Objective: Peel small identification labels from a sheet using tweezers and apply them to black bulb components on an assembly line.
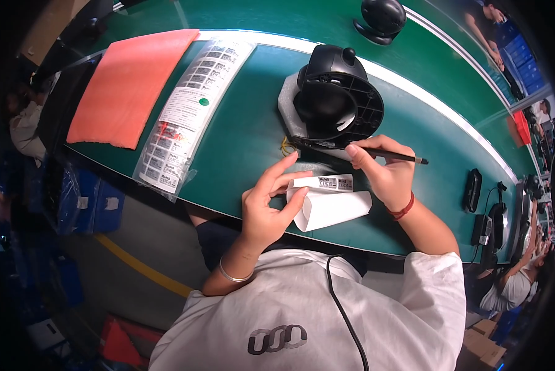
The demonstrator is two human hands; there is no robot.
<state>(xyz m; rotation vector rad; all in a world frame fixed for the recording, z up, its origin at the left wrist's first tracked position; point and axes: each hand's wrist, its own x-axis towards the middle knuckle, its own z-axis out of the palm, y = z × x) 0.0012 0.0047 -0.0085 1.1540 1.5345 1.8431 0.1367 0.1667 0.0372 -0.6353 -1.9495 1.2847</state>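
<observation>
My left hand (pixel 266 207) pinches a curled strip of white backing paper (pixel 333 210) near the bench's front edge. Small grey printed labels (pixel 336 183) show along its upper part. In my right hand (pixel 389 176) is a slim black pen-shaped tool (pixel 385 153), gripped between thumb and fingers and pointing left. Its far end lies close to the base of a black rounded device (pixel 330 105) with an open ribbed housing. That device rests on a pale foam pad (pixel 288 102). A loop of thin yellow wire (pixel 287 146) lies just beyond my left fingertips.
To the left on the green bench (pixel 243 123) lie a plastic-sleeved label sheet (pixel 188 114) and a pink foam sheet (pixel 135 86). Another black device (pixel 381 21) stands beyond the white rail. Black adapters with cables (pixel 484 226) lie at the right. Other people work farther off.
</observation>
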